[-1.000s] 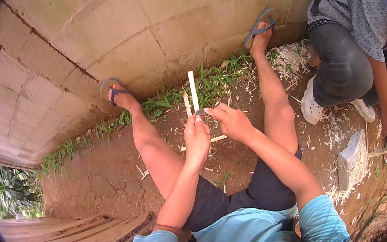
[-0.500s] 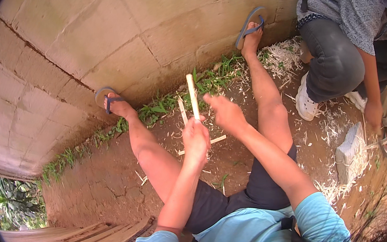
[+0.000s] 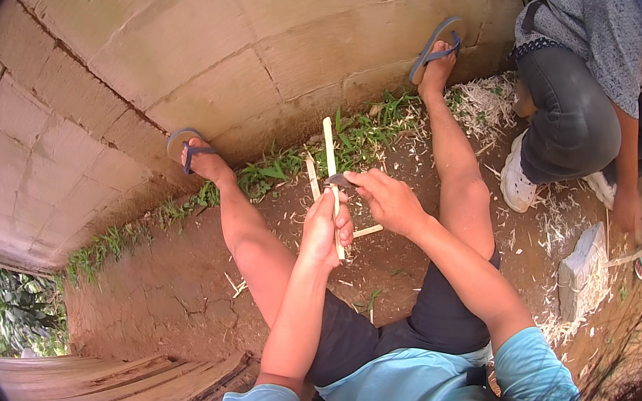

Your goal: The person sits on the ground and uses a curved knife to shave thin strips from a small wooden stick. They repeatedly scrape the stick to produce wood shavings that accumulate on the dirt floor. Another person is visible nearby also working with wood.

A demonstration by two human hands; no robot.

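Note:
My left hand (image 3: 321,231) is closed around a pale wooden stick (image 3: 329,142), which stands out above and below the fingers. In my right hand (image 3: 392,202), the fingers are wrapped round a small knife with a dark blade (image 3: 338,180); its handle is hidden in the grip. The blade lies across the stick just above my left thumb. Just beyond my left hand another pale strip (image 3: 312,176) lies on the soil. A further strip (image 3: 369,231) lies crosswise, partly hidden behind my hands.
A block wall (image 3: 193,72) rises ahead, with grass (image 3: 277,170) along its foot. At the right another person (image 3: 566,106) crouches near a pale stone block (image 3: 582,272). Wood shavings (image 3: 485,104) litter the soil. Stacked planks (image 3: 120,393) lie at lower left.
My right hand has come in against the stick, and the blade now touches it. The stick sits lower in my left hand, its lower end showing beneath. The view has shifted slightly.

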